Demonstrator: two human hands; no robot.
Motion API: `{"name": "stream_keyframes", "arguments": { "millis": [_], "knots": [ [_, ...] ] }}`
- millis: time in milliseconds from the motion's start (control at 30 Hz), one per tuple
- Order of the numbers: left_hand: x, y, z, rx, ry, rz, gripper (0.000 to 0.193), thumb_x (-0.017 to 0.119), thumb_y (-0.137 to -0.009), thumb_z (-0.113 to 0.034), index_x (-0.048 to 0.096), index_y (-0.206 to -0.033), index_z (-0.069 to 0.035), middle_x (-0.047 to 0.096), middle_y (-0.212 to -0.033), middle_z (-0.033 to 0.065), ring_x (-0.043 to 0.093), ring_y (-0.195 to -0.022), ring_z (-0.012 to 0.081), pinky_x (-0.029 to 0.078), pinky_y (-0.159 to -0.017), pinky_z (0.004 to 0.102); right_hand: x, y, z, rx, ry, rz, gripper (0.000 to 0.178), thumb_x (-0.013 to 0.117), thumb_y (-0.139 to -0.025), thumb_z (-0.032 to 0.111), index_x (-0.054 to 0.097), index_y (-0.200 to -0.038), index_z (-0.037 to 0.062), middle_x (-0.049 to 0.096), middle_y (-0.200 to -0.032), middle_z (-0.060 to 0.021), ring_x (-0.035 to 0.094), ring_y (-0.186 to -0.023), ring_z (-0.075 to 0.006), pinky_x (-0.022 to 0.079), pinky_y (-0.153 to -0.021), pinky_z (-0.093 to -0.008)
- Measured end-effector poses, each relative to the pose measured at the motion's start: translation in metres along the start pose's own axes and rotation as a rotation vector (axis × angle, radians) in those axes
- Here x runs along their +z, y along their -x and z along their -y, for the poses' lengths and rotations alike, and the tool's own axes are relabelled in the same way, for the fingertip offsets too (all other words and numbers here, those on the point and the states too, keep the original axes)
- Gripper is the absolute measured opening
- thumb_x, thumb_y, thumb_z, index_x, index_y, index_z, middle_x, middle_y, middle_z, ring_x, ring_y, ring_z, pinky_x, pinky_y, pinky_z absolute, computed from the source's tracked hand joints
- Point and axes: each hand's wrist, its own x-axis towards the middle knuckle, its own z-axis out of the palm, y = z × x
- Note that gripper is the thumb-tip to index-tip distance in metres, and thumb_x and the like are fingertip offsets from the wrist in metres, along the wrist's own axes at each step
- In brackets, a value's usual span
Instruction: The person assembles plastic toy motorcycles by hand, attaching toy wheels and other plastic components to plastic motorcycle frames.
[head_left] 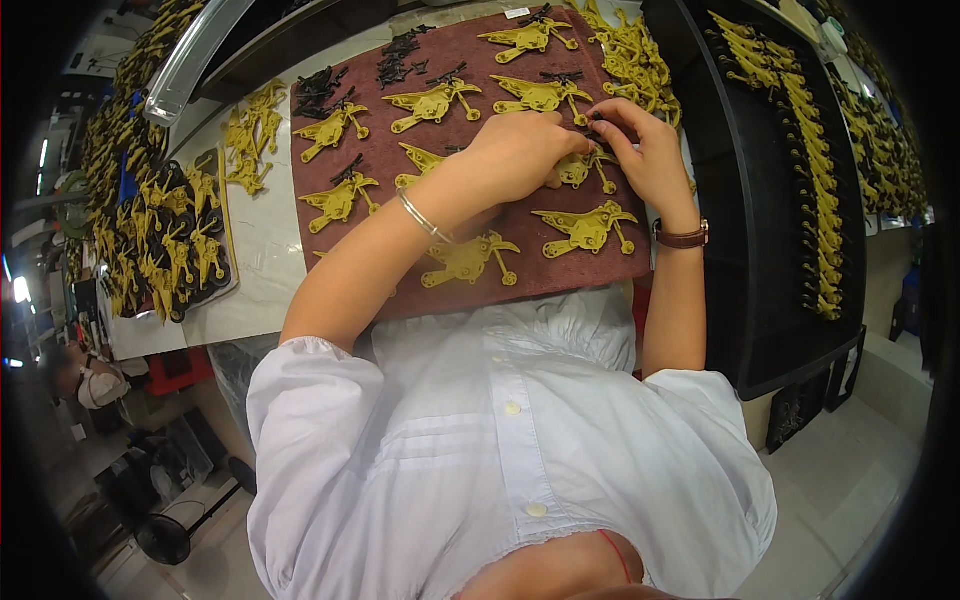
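Both hands meet over a yellow plastic toy motorcycle body point(578, 174) on the right side of a dark red cloth point(600, 268). My left hand point(515, 152) reaches across from the left, fingers bent together; its fingertips are at the body's top, and what they hold is hidden. With thumb and forefinger, my right hand point(652, 158) pinches a small black part point(597, 117) beside those fingertips. More yellow bodies lie in rows around them, among them one nearer me point(585, 230) and one farther off point(540, 93), which has a black piece along its top.
Loose black parts point(402, 58) lie at the cloth's far left. Yellow bodies pile up at its far right point(640, 65). A tray of yellow pieces with black wheels point(170, 250) stands on the left. At the right, a black tray point(765, 290) holds a row of yellow pieces point(815, 190).
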Motion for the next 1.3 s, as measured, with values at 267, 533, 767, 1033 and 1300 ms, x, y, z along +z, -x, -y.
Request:
{"name": "stream_keyframes", "arguments": {
  "millis": [267,533,767,1033,1300],
  "knots": [
    [0.0,-0.005,0.004,0.035,0.015,0.043,0.04,0.063,-0.078,-0.022,0.062,-0.118,-0.022,0.061,-0.093,0.0077,0.063,-0.083,0.028,0.052,-0.073,0.0403,0.003,-0.004,-0.005,0.039,-0.008,0.036,0.016,0.061,-0.086,0.007,0.062,-0.101,0.0002,0.069,-0.089,-0.0128,0.068,-0.083,-0.0231,0.051,-0.072,-0.0314],
    [0.004,0.004,-0.002,0.007,0.044,-0.102,0.039,0.065,-0.078,-0.019,0.061,-0.117,-0.021,0.062,-0.093,0.0093,0.063,-0.082,0.0299,0.051,-0.073,0.0415,-0.009,0.016,0.02,0.052,0.044,-0.079,0.016,0.061,-0.087,0.006,0.065,-0.101,0.0014,0.068,-0.091,-0.0101,0.067,-0.082,-0.0192,0.051,-0.071,-0.0284],
    [0.0,0.001,-0.002,-0.053,-0.008,0.022,0.056,0.076,-0.07,-0.018,0.06,-0.123,-0.025,0.065,-0.101,0.0075,0.064,-0.096,0.0273,0.052,-0.077,0.0399,-0.02,0.059,0.026,0.107,-0.134,-0.155,0.021,0.067,-0.083,0.002,0.068,-0.104,0.0015,0.066,-0.095,-0.0067,0.064,-0.084,-0.0113,0.051,-0.073,-0.0254],
    [0.003,0.007,-0.01,0.007,-0.121,-0.077,0.053,0.068,-0.076,-0.017,0.057,-0.128,-0.025,0.061,-0.097,0.0094,0.062,-0.087,0.0294,0.049,-0.074,0.0402,-0.02,0.077,0.028,0.318,-0.429,-0.078,0.015,0.065,-0.086,0.003,0.068,-0.099,-0.0026,0.068,-0.097,-0.0064,0.063,-0.083,-0.009,0.05,-0.075,-0.0218],
    [0.016,0.046,-0.06,0.033,-0.033,-0.486,0.035,0.07,-0.071,-0.014,0.063,-0.105,-0.007,0.062,-0.098,0.0103,0.059,-0.092,0.0286,0.048,-0.075,0.0394,-0.013,0.07,0.02,0.09,-0.076,0.052,0.011,0.066,-0.083,0.006,0.071,-0.093,0.0026,0.065,-0.087,-0.0046,0.057,-0.073,-0.0085,0.045,-0.062,-0.0237]
  ]
}}
